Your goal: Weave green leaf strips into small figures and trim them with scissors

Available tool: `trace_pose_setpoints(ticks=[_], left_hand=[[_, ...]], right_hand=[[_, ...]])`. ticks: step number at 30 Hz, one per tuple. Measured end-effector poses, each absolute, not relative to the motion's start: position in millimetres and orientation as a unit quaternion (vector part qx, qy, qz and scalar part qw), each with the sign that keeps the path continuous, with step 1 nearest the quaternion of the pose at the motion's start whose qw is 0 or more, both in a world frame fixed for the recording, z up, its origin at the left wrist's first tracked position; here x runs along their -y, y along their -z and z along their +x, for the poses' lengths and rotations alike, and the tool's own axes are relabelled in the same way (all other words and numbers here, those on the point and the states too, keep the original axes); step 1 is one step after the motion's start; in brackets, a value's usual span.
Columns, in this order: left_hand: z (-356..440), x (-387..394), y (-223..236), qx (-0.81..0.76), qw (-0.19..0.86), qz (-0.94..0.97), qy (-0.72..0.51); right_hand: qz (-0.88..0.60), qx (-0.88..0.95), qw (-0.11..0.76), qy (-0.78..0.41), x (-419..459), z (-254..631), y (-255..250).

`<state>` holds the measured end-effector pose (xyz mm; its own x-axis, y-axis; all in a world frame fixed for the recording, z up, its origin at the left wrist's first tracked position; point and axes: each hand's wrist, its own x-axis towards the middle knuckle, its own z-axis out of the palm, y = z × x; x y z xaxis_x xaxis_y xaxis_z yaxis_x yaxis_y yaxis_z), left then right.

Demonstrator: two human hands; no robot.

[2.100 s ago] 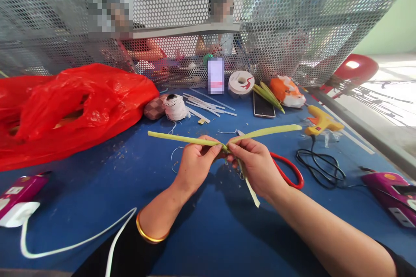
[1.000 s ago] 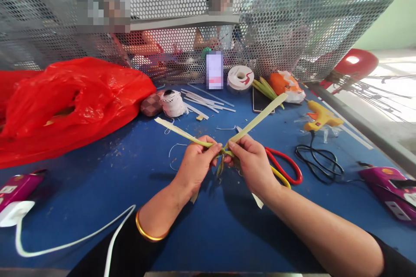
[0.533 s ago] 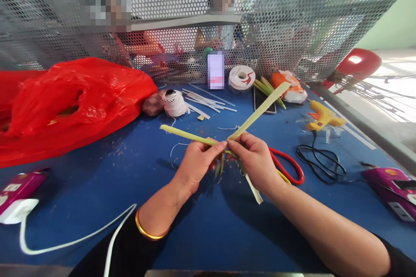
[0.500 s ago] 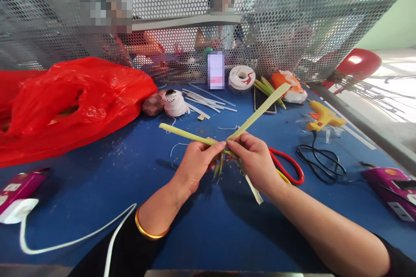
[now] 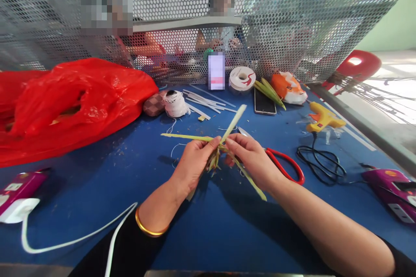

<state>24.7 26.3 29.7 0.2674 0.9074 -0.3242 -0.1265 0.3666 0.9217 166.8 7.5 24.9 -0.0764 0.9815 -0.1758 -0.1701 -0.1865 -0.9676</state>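
Note:
Several pale green leaf strips (image 5: 234,122) meet in a crossed, folded knot above the middle of the blue table. My left hand (image 5: 194,159) pinches them at the crossing between thumb and fingers; one strip points left and another up and to the right. Close by, my right hand (image 5: 251,156) has its thumb and fingers bent around a strip at the knot's right side. Below that hand a further strip hangs toward me. Short leaf ends stick out under the knot, and my fingers hide part of it. Scissors with red handles (image 5: 297,169) lie partly behind my right hand.
A red plastic bag (image 5: 97,86) lies left, beside white thread (image 5: 175,103). White strips (image 5: 203,100), a ribbon spool (image 5: 242,79), phones, leaves (image 5: 269,93) and a yellow glue gun (image 5: 321,117) are farther back. Purple power strips (image 5: 386,186) flank me. People sit behind the perforated screen.
The strip pointing up right has swung toward the middle and shows shorter. The left strip has turned nearly level. My right hand has shifted slightly, with more of the hanging strip visible.

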Motion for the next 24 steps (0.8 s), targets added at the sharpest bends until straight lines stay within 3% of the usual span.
trace_pose_setpoints(ticks=[5, 11, 17, 24], left_hand=[[24.3, -27.9, -35.0, -0.492, 0.638, 0.399, -0.438], [19.8, -31.5, -32.6, -0.430, 0.687, 0.439, -0.387], [19.8, -32.8, -31.5, -0.442, 0.671, 0.449, -0.391], [21.3, -33.1, -29.2, -0.428, 0.672, 0.453, -0.399]], right_hand=[[-0.519, 0.519, 0.437, -0.520, -7.2, 168.9, -23.8], [-0.547, 0.612, 0.411, -0.398, -6.1, 173.6, -23.8], [-0.551, 0.682, 0.397, -0.271, -5.9, 178.4, -24.9], [-0.554, 0.686, 0.401, -0.250, -4.2, 177.6, -26.5]])
